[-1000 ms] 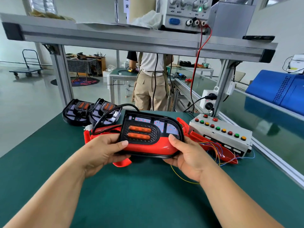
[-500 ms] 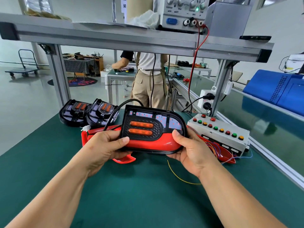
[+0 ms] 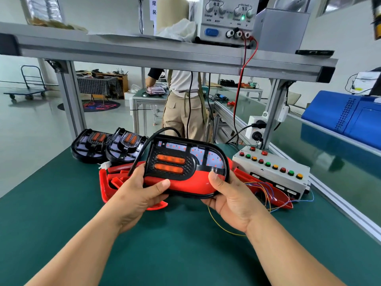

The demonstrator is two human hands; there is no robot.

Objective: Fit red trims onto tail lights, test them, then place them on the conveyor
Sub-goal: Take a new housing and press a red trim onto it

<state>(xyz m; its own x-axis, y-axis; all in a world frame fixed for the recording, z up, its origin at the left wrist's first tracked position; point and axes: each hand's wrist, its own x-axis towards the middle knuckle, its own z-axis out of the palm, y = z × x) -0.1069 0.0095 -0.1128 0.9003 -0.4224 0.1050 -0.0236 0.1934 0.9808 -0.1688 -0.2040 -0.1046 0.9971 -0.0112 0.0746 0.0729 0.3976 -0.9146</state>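
A workshop floor with a flat cart (image 3: 26,85) far off to the left lies beyond a green bench (image 3: 185,254), and a grey shelf (image 3: 165,52) on aluminium legs spans the bench above and beyond both hands. Past the hands another person (image 3: 183,112) stands at a second table, back turned. A blue crate (image 3: 350,114) sits far to the right of the right hand, and a power supply (image 3: 228,19) stands on the shelf with a red lead (image 3: 241,79) hanging from it. Both bare forearms reach forward from the lower edge and converge on a tail light (image 3: 185,162), held clear of the bench between the hands with its face tilted toward the camera. A red trim (image 3: 185,183) covers the lower part of its face. The left hand (image 3: 140,195) grips the light's left end, thumb laid across the trim, fingers curled out of sight behind. The right hand (image 3: 231,199) grips the right end, thumb pointing up onto the face, fingers curled under the lower edge. Just right of the right hand is a button box (image 3: 272,168) with red, green and yellow buttons. Two spare lights (image 3: 90,143) (image 3: 127,145) lie side by side beyond the left hand. Loose trims (image 3: 111,180) are heaped under and just left of the left hand, with more showing beside the right hand. A black cable (image 3: 148,141) arches from the light's top edge down past the left hand. Thin coloured wires (image 3: 266,195) trail right of the right hand, and a yellow wire (image 3: 218,226) loops beneath its wrist.
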